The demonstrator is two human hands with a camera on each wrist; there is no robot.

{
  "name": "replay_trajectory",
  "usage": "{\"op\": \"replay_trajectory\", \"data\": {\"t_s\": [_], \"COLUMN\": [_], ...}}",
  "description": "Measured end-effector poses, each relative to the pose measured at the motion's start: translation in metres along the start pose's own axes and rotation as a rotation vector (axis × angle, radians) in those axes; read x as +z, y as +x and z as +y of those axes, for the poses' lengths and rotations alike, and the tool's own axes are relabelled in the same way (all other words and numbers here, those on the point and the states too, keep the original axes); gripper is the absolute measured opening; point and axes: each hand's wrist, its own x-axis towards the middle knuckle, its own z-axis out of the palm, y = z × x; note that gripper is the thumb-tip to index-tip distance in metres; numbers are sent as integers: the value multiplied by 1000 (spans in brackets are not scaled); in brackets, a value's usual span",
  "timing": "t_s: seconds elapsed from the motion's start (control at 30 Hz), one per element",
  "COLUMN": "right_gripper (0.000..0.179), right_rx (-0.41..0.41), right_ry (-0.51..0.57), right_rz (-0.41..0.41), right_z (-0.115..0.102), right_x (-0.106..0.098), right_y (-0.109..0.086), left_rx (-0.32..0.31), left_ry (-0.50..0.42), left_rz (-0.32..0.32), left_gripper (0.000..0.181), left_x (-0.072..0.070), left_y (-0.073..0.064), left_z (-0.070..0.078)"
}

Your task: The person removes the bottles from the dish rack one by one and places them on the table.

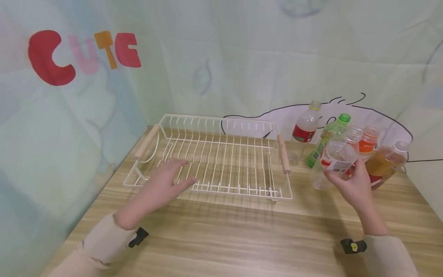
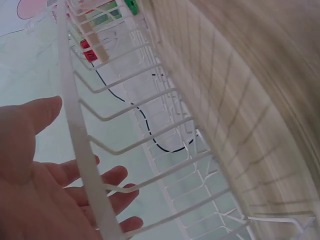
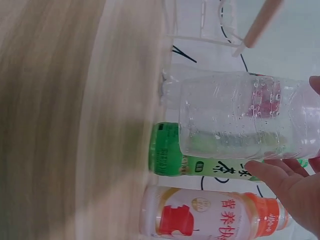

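Note:
My right hand grips a clear plastic bottle with a red and white label. The bottle is uncapped, and droplets dot its inside in the right wrist view. Its base appears to be off the table. My left hand is over the front left part of a white wire dish rack, thumb and fingers spread apart. In the left wrist view the fingers show past the rack's rail; whether they touch it I cannot tell. Light wooden handles sit on the rack's two ends.
Around the right hand stand a red-labelled bottle, a green bottle, a bottle with an orange neck wrap and an amber-coloured bottle. A printed curtain hangs behind the wooden table.

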Motion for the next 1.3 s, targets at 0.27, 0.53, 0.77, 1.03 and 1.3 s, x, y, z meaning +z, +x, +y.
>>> {"op": "replay_trajectory", "data": {"t_s": [0.27, 0.53, 0.77, 1.03, 1.3], "right_gripper": [79, 80, 78, 79, 79], "right_rx": [47, 72, 61, 54, 76], "right_ry": [6, 8, 45, 65, 47], "right_rz": [23, 37, 39, 47, 40], "right_z": [8, 15, 18, 18, 21], "right_x": [7, 12, 18, 24, 26], "right_y": [3, 6, 8, 8, 8], "left_rx": [-2, -7, -13, -13, -6], "left_ry": [128, 206, 227, 230, 222], "left_rz": [5, -28, -43, -44, -46], "left_gripper": [62, 66, 60, 63, 62], "left_x": [10, 16, 18, 19, 20], "left_y": [-6, -8, -9, -8, -8], "left_z": [2, 3, 4, 4, 3]}}
